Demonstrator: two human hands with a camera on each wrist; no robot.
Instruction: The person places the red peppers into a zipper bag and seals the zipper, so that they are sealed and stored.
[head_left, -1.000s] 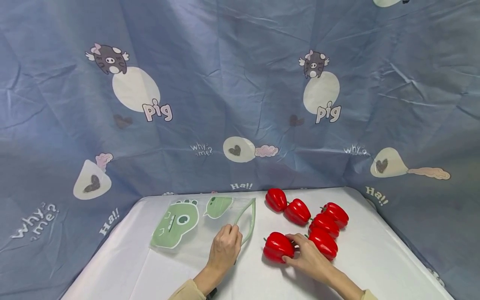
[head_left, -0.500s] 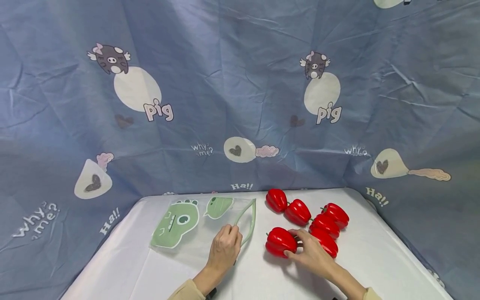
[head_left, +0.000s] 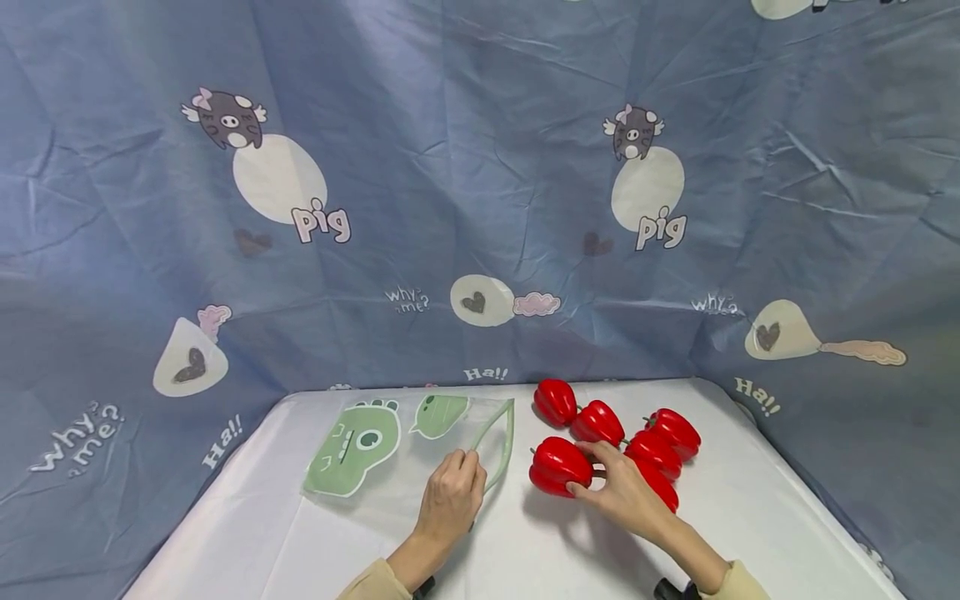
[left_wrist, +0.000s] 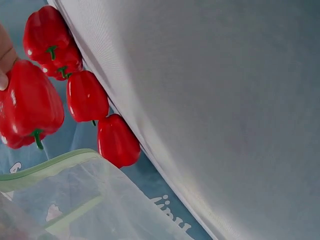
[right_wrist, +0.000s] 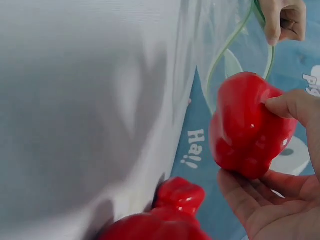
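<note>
My right hand (head_left: 621,493) holds a glossy red bell pepper (head_left: 559,467) between thumb and fingers, lifted above the white table; its green stem points left. In the right wrist view the thumb presses one side of the pepper (right_wrist: 250,125) and the fingers lie beneath it. My left hand (head_left: 452,492) pinches the green-edged mouth of a clear plastic zip bag (head_left: 408,467), holding it partly spread. The bag lies flat, with a green cartoon monster printed on it. In the left wrist view the bag's green rim (left_wrist: 55,165) arches near the held pepper (left_wrist: 32,107).
Several more red bell peppers (head_left: 654,454) lie in a loose cluster to the right, partly behind my right hand. A white cloth (head_left: 360,558) covers the table. Behind it hangs a blue curtain (head_left: 480,167) with cartoon pigs.
The right hand has raised the bell pepper off the table and carried it slightly farther away from me. The left hand keeps its hold on the bag's rim.
</note>
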